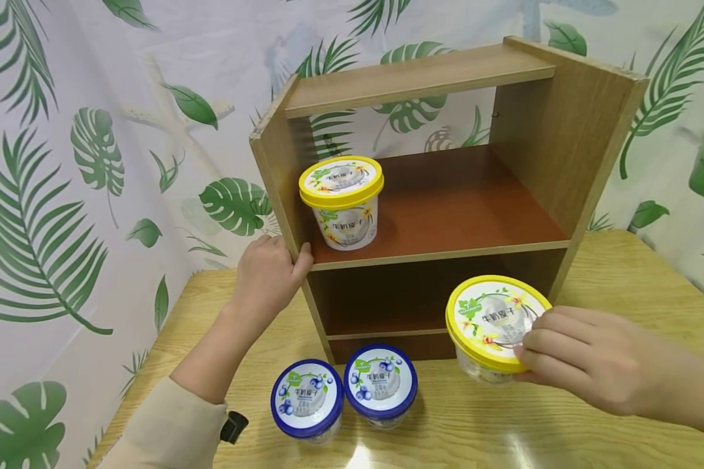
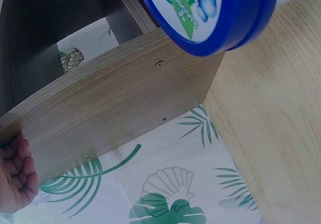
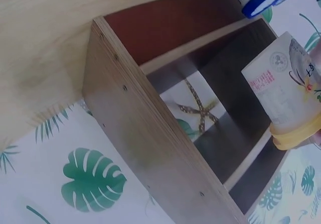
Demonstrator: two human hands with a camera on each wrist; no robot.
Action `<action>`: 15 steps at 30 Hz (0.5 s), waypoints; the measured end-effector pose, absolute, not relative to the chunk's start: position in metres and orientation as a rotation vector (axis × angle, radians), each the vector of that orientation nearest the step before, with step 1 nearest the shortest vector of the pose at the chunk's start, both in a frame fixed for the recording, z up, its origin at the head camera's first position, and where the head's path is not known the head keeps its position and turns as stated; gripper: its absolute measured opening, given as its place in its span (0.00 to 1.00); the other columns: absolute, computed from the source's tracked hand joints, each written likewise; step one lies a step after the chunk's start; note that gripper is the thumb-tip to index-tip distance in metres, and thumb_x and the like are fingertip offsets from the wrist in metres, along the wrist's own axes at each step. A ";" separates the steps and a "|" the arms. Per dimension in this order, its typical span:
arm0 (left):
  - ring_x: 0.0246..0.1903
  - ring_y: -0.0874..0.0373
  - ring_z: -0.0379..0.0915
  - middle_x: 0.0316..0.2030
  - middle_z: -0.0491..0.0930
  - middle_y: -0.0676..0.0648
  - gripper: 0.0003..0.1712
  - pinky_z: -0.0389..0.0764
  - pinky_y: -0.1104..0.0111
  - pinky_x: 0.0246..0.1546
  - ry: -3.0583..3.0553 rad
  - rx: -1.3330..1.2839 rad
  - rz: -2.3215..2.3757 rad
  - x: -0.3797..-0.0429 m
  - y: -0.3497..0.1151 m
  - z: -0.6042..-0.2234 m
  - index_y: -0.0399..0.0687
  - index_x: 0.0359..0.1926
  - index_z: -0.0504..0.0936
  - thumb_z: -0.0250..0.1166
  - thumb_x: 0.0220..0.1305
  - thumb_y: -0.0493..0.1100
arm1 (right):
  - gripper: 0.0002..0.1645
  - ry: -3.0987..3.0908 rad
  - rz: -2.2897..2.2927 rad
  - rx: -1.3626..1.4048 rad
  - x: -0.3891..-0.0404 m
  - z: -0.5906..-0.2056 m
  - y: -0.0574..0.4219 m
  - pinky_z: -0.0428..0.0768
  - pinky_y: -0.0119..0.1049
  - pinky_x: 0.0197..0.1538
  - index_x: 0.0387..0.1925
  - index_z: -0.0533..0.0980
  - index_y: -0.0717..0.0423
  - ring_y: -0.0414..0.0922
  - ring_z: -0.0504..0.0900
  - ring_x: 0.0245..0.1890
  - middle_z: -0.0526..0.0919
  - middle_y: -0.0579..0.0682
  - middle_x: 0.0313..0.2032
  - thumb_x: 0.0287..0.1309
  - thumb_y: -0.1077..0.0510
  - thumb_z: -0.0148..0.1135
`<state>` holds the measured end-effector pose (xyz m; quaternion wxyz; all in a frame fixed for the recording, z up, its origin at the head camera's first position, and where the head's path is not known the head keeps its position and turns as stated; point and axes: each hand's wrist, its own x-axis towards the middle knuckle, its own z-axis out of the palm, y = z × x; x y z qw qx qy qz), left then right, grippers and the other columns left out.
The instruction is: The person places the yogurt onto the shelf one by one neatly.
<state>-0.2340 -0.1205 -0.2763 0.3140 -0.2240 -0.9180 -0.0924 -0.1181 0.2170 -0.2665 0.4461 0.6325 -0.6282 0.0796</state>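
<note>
My right hand (image 1: 586, 361) grips a white tub with a yellow lid (image 1: 493, 316) by the right side of its lid. That tub is held in front of the lower right part of a small wooden shelf unit (image 1: 428, 85). My left hand (image 1: 268, 272) holds the unit's left side panel (image 1: 274, 172), thumb at the front edge; in the left wrist view its fingers (image 2: 22, 171) curl against the panel. Another yellow-lidded tub (image 1: 349, 221) stands upright at the left end of the middle shelf (image 1: 446, 202), close to that panel.
Two tubs with blue lids, a left one (image 1: 307, 396) and a right one (image 1: 382, 380), stand side by side on the wooden table (image 1: 440, 436) before the unit's lower left. A leaf-print cloth (image 1: 141, 163) hangs behind. The unit's back is partly open.
</note>
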 end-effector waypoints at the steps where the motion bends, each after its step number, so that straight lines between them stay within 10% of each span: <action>1: 0.20 0.50 0.71 0.13 0.74 0.45 0.22 0.71 0.63 0.23 -2.421 -0.587 -0.246 -0.234 -0.120 -0.276 0.38 0.17 0.75 0.54 0.64 0.46 | 0.19 -1.563 0.196 1.568 -0.118 -0.265 0.217 0.72 0.31 0.26 0.25 0.74 0.64 0.44 0.72 0.24 0.77 0.50 0.25 0.69 0.56 0.48; 15: 0.21 0.49 0.72 0.13 0.74 0.44 0.22 0.72 0.63 0.24 -2.429 -0.580 -0.260 -0.234 -0.121 -0.277 0.37 0.16 0.75 0.54 0.64 0.46 | 0.21 -1.711 0.157 1.502 -0.116 -0.240 0.227 0.72 0.32 0.29 0.29 0.76 0.61 0.44 0.72 0.27 0.78 0.47 0.29 0.70 0.50 0.45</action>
